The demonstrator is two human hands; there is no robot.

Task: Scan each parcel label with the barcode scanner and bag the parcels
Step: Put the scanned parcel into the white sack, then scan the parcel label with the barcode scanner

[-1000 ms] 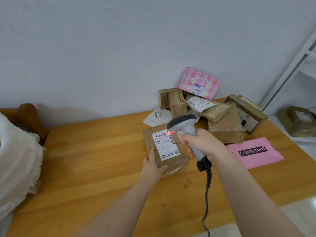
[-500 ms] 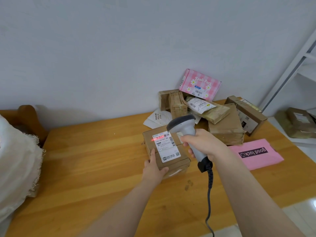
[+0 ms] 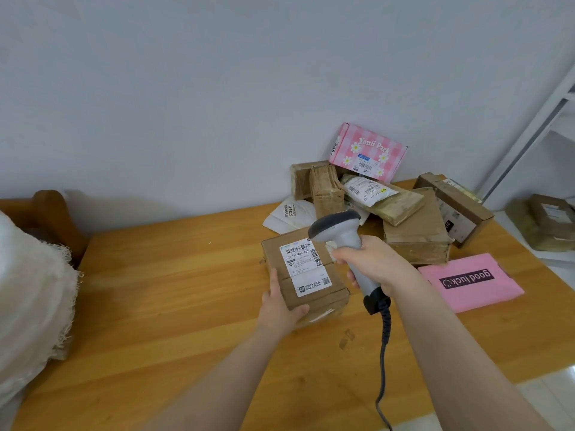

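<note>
Parcel: a brown cardboard box (image 3: 314,301) lies near the middle of the wooden surface (image 3: 171,290), with its white label (image 3: 306,267) facing up.
Left hand: the left hand (image 3: 280,306) grips the box's near-left corner, thumb laid along the left edge and fingers curled round the near side (their tips are hidden).
Right hand: the right hand (image 3: 376,262) has its fingers wrapped tight round the handle of the grey barcode scanner (image 3: 342,231). The scanner's head sits just over the box's far-right corner and faces left and down toward the label.
Cable: a dark cable (image 3: 384,353) hangs from the handle's base to the bottom of the view.
Pile: more brown parcels (image 3: 413,231) are heaped against the wall behind the scanner, with a pink checked box (image 3: 367,150) on top.
Bag: a pink bag (image 3: 469,281) printed "good luck" lies flat, right of the right hand.
Left edge: a white frayed cloth (image 3: 31,290).
Right edge: a white shelf (image 3: 529,150).
</note>
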